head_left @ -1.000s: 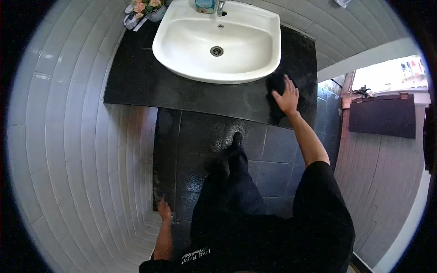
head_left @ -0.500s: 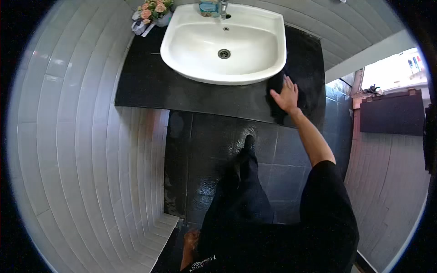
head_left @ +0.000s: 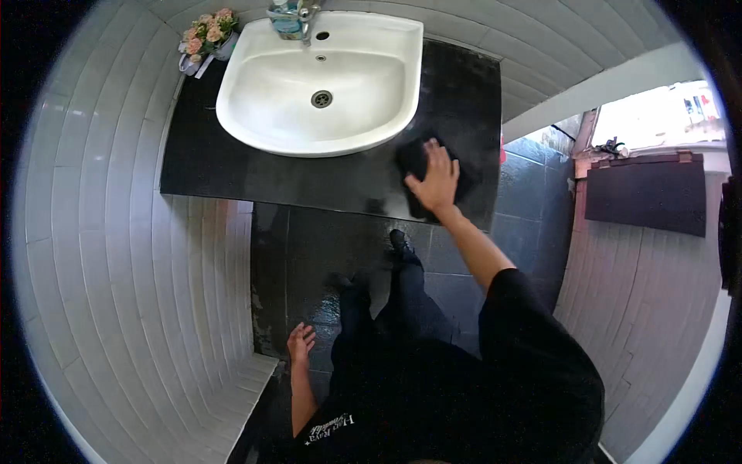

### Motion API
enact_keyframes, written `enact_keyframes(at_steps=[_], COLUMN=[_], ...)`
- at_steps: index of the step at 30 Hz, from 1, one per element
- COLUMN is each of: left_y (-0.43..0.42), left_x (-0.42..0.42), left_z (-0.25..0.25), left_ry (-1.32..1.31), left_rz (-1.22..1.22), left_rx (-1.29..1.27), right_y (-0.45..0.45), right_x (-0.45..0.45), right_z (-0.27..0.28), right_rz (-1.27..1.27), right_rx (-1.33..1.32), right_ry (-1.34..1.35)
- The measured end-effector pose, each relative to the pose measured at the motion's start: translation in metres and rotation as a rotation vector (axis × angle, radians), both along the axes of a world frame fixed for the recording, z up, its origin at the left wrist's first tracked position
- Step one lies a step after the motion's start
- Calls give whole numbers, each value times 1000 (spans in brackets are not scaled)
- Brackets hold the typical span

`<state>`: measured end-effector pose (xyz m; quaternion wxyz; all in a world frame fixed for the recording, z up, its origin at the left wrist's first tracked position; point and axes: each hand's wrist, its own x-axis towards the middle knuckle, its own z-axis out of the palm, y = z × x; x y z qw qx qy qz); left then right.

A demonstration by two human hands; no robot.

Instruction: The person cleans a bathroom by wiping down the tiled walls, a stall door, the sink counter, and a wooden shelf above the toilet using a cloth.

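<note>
My right hand (head_left: 437, 179) lies flat, fingers spread, on a black cloth (head_left: 412, 158) pressed against the dark countertop (head_left: 309, 182), just right of and below the white sink (head_left: 363, 93). The cloth is hard to tell from the dark surface, and its outline is partly hidden by the hand. Low over the floor beside my body hangs my left hand (head_left: 301, 341), its fingers loosely bent and apart, with nothing in it.
Behind the sink are a faucet (head_left: 308, 23) and a blue soap bottle (head_left: 286, 23). Peach flowers (head_left: 207, 32) in a pot stand at the back left corner. White tiled walls flank the counter, and the dark floor (head_left: 309, 255) looks wet.
The view has shifted. My right hand and the cloth have slid somewhat toward the counter's front edge. My left hand has come forward from beside my body, and its fingers have opened.
</note>
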<state>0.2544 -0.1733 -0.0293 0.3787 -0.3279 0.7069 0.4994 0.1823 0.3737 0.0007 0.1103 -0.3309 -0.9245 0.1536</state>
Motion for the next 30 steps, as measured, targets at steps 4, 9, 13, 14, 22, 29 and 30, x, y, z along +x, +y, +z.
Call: enact_keyframes(at_steps=[4, 9, 13, 14, 22, 29, 30], left_y=[68, 87, 131, 134, 94, 107, 104], left_x=[39, 50, 40, 49, 111, 127, 131], left_z=[-9, -29, 34, 35, -22, 4, 3], left_ry=[-96, 82, 79, 91, 80, 185, 209], left_rz=[-136, -92, 133, 159, -163, 187, 168], left_rx=[54, 86, -28, -36, -174, -163, -178], right_y=[-23, 66, 115, 111, 50, 104, 98], right_x=[55, 134, 94, 78, 94, 117, 104], right_z=[30, 49, 24, 21, 40, 54, 53], right_rz=[457, 526, 315, 242, 947, 1447, 1478], right_rx=[-178, -232, -75, -38, -163, -135, -111], right_ry=[-181, -292, -97, -65, -311, -566, -542])
